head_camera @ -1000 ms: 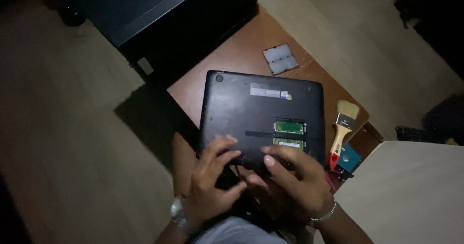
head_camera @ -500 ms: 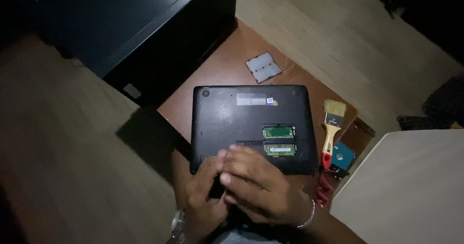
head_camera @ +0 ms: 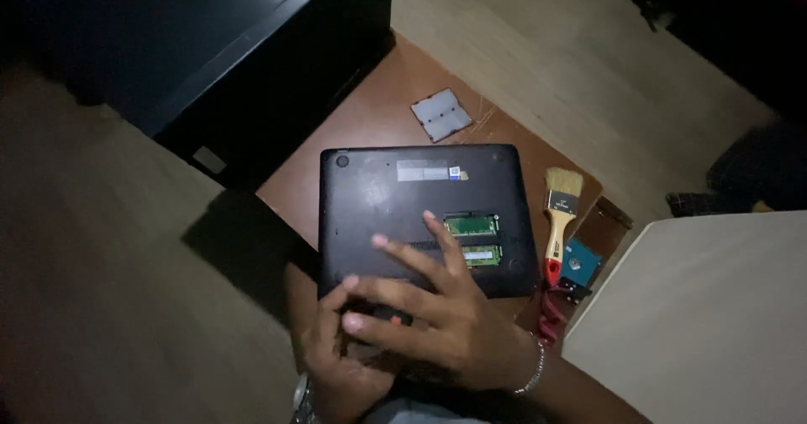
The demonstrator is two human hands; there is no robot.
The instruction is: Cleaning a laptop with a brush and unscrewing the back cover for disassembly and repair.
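Head camera shows the black laptop (head_camera: 420, 214) lying bottom-up on the brown desk (head_camera: 370, 121), so its green memory modules (head_camera: 472, 239) are exposed. The right hand (head_camera: 437, 315) rests spread on it; the left hand (head_camera: 336, 357), beneath, grips a small dark orange-tipped tool (head_camera: 388, 315). A wooden brush (head_camera: 559, 222) lies right of them.

The right hand (head_camera: 445, 323) is laid flat, fingers spread, across the curled left hand (head_camera: 336, 361)
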